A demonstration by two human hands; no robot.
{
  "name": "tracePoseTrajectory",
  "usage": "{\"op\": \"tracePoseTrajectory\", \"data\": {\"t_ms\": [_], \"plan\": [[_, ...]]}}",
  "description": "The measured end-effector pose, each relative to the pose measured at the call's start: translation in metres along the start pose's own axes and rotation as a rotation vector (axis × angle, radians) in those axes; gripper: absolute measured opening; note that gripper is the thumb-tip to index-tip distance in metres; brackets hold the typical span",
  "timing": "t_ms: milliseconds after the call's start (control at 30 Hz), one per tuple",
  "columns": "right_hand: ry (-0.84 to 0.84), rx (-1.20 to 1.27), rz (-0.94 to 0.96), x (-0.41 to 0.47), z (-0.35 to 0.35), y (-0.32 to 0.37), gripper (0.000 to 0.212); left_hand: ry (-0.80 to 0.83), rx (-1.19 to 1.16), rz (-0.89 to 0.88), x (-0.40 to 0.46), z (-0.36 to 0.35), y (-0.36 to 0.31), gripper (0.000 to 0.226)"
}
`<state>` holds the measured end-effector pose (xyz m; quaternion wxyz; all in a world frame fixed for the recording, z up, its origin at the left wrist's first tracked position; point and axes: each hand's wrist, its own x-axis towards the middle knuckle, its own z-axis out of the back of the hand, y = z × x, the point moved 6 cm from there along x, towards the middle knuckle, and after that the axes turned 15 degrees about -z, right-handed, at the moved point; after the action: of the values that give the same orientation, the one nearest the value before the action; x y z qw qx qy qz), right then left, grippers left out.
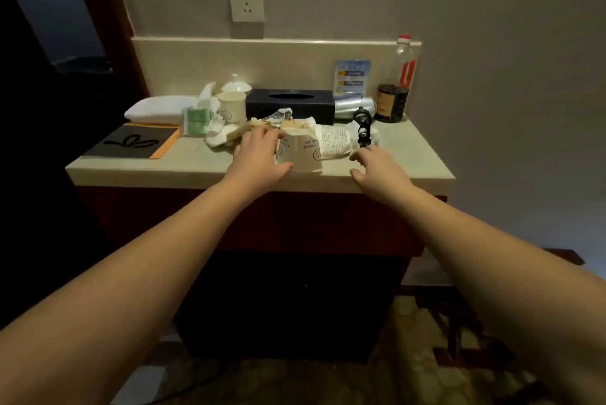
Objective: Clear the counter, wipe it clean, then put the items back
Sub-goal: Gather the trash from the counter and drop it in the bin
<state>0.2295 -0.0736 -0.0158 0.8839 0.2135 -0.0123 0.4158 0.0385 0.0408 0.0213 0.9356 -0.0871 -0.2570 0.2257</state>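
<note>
Cluttered counter [410, 155]: left hand [259, 155] touches the upturned paper cup [300, 150]; right hand [377, 168] hovers, fingers relaxed.

Cluttered counter [410, 155]: tissue box [290, 103], notebook [131, 141], perhaps wrappers [333, 142].

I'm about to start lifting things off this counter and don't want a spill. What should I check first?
1. Left hand touching the upside-down paper cup: ok, but no grip yet.
2. Right hand free: ok, open, holding nothing.
3. Cup clear of the counter edge: not ok, it sits at the front edge.
4. Dark sauce bottle capped and upright: ok.
5. Upright paper cup empty: cannot tell.
6. Black tissue box free to lift: ok.
</note>
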Motion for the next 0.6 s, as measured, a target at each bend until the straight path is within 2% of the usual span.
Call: {"op": "tracePoseTrajectory", "data": {"t_ms": [133,233,400,533,600], "plan": [[0.004,-0.062,-0.026,0.029,-0.005,0.016,0.044,0.137,0.131,-0.174,0.043,-0.009,-0.003,0.082],[0.037,-0.093,-0.011,0.053,-0.010,0.029,0.055,0.217,0.149,-0.276,0.071,-0.017,0.003,0.085],[0.116,-0.222,0.014,0.083,-0.016,0.045,0.070,0.402,0.116,-0.373,0.095,-0.034,0.017,0.061],[0.098,-0.312,0.020,0.092,-0.022,0.050,0.064,0.433,-0.081,-0.333,0.098,-0.037,0.028,0.047],[0.082,-0.338,0.026,0.094,-0.027,0.050,0.064,0.377,-0.142,-0.317,0.095,-0.033,0.033,0.038]]}}
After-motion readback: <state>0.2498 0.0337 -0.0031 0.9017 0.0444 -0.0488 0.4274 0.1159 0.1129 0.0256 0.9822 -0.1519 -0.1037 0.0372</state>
